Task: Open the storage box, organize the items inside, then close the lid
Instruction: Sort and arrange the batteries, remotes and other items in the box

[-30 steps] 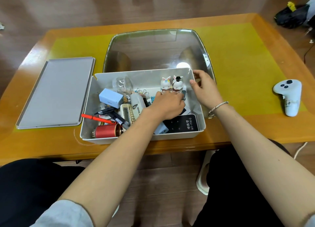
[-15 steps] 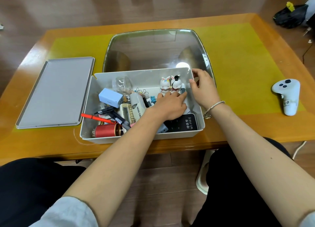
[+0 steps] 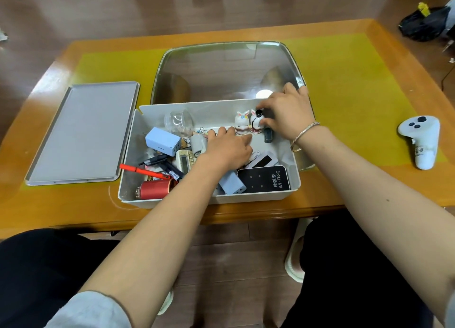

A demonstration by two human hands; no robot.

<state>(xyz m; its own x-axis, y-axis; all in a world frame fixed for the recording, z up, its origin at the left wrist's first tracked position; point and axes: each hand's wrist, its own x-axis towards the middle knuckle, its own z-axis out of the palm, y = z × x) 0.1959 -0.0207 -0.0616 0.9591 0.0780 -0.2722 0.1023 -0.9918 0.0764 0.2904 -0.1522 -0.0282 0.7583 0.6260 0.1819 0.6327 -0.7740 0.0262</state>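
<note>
The white storage box (image 3: 258, 198) stands open on the table, full of loose items. Its grey lid (image 3: 83, 133) lies flat to the left. Two small rabbit figurines stand at the box's far right: a white one (image 3: 241, 120) and one with a black top (image 3: 255, 125). My right hand (image 3: 286, 113) reaches in over the far right corner, its fingers curled round the black-topped figurine. My left hand (image 3: 229, 148) lies flat inside the box, its straight fingertips at the white figurine's base. A black Wi-Fi device (image 3: 264, 179), a blue adapter (image 3: 162, 141), a red cylinder (image 3: 155, 189) and an orange pen (image 3: 140, 171) lie around it.
A large shiny tray (image 3: 221, 69) sits just behind the box. A white game controller (image 3: 421, 140) lies at the table's right on the yellow mat (image 3: 357, 93). A black bag (image 3: 423, 24) is on the floor at the far right. My knees are under the table's near edge.
My right hand left the box's right rim and moved in onto the black-topped figurine. My left hand slid forward and left, toward the white figurine.
</note>
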